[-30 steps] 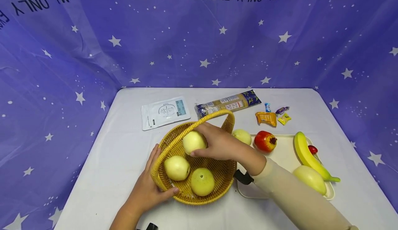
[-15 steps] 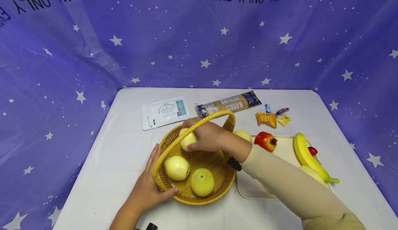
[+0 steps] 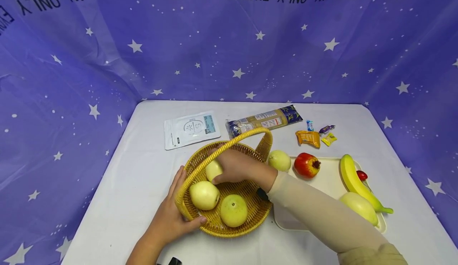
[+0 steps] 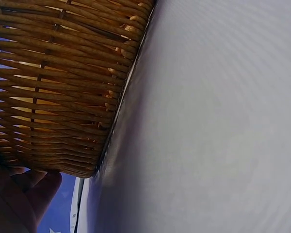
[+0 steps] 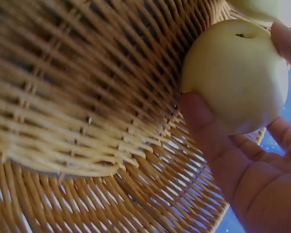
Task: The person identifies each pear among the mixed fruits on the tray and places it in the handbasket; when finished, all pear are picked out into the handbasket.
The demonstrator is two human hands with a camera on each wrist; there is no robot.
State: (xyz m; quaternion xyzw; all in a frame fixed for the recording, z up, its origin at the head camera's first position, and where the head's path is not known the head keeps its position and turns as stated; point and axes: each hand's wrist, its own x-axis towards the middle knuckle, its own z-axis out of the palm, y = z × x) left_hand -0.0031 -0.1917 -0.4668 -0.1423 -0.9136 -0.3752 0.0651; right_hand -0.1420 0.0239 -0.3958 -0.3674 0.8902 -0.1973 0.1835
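A yellow wicker basket (image 3: 250, 225) with an arched handle stands in the middle of the table, and my left hand (image 3: 175, 217) grips its left side, thumb over the rim and fingers along the outer wall. Inside the basket, my right hand (image 3: 232, 165) reaches under the handle and holds a pale yellow apple (image 5: 235, 77) between thumb and fingers, low against the woven wall. Two more apples lie in the basket: one pale (image 3: 204, 195) at the left, touching or nearly touching the held one, and a greener one (image 3: 233, 210) near the front. In the left wrist view, fingers (image 4: 43, 191) show beside the basket's weave.
Right of the basket, a cream tray (image 3: 329, 173) bears a pomegranate (image 3: 306, 165), a banana (image 3: 358, 181), a small red fruit (image 3: 361, 175) and a yellow melon (image 3: 359, 207). Another apple (image 3: 280, 160) is by its corner. Behind lie a white pouch (image 3: 192, 129), a pasta packet (image 3: 264, 121) and wrapped sweets (image 3: 308, 138).
My right hand has moved left and then lower into the basket with the apple, ending beside the left apple. The left hand keeps its place on the basket.
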